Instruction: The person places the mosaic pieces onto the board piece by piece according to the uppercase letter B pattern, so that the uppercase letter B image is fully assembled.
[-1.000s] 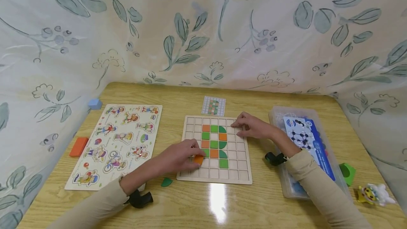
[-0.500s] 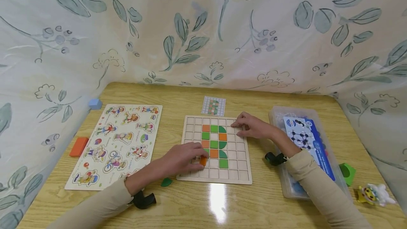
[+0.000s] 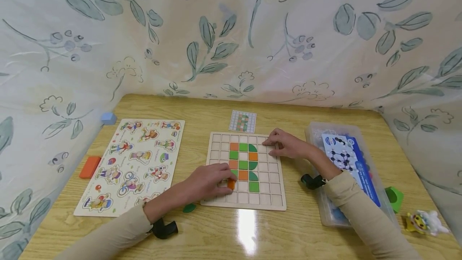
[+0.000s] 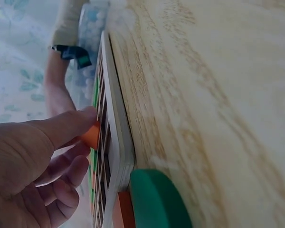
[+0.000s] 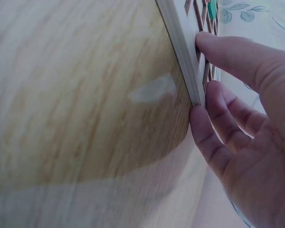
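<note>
A wooden grid board (image 3: 269,207) lies on the table, with orange and green tiles set in its middle squares. At its lower left, my left hand (image 3: 207,181) pinches an orange square tile (image 3: 231,184) between thumb and fingers. In the left wrist view that orange tile (image 4: 91,136) stands tilted at the grid, partly hidden by the thumb. My right hand (image 3: 286,143) rests at the board's upper right corner. Its thumb lies on the frame and a fingertip touches the edge, as the right wrist view shows. Beside the board's lower left lie a green leaf-shaped tile (image 4: 159,202) and an orange piece (image 4: 124,209).
Behind the board is a small pattern card (image 3: 242,121). A picture puzzle board (image 3: 142,163) occupies the left, near an orange block (image 3: 90,167) and a blue block (image 3: 108,118). On the right are a clear plastic box (image 3: 326,216), a green block (image 3: 394,199) and a small toy figure (image 3: 426,222).
My left hand has shifted slightly right with the orange tile, from the board's left columns to below the green tile. The right hand has stayed in place.
</note>
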Demonstrator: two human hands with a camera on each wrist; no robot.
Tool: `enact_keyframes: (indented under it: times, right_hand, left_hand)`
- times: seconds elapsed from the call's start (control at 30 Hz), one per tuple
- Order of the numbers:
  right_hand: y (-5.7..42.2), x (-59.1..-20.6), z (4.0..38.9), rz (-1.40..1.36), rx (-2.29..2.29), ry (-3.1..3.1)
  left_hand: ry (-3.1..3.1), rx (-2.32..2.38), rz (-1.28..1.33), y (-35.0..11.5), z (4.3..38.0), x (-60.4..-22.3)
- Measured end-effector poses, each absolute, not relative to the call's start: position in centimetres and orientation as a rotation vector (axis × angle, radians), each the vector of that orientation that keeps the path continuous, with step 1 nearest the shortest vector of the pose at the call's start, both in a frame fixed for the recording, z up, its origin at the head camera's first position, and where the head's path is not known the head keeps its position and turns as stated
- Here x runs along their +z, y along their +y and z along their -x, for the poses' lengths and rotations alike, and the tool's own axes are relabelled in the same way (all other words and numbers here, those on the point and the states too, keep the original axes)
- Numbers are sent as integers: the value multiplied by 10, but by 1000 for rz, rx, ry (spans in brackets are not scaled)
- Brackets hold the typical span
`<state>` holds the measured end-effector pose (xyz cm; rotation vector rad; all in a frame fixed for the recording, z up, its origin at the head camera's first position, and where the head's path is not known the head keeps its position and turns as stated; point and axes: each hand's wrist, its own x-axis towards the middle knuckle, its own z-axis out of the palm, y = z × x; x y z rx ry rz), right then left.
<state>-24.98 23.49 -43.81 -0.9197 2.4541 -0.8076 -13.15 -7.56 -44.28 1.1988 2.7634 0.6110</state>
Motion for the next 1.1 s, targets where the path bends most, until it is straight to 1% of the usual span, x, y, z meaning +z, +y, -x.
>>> enact_keyframes:
  times: [0.23, 0.47, 0.9, 1.1]
  right_hand:
    - [237, -443, 250, 976, -808, 2461]
    - [237, -443, 251, 961, -803, 2469]
    - [237, -441, 250, 957, -802, 2455]
    - [235, -439, 251, 948, -793, 2466]
  left_hand:
    - [2757, 632, -1212, -74, 131, -445]
    - [2760, 641, -1245, -73, 130, -447]
    - [2732, 511, -1129, -74, 126, -441]
    - [2764, 657, -1011, -98, 124, -433]
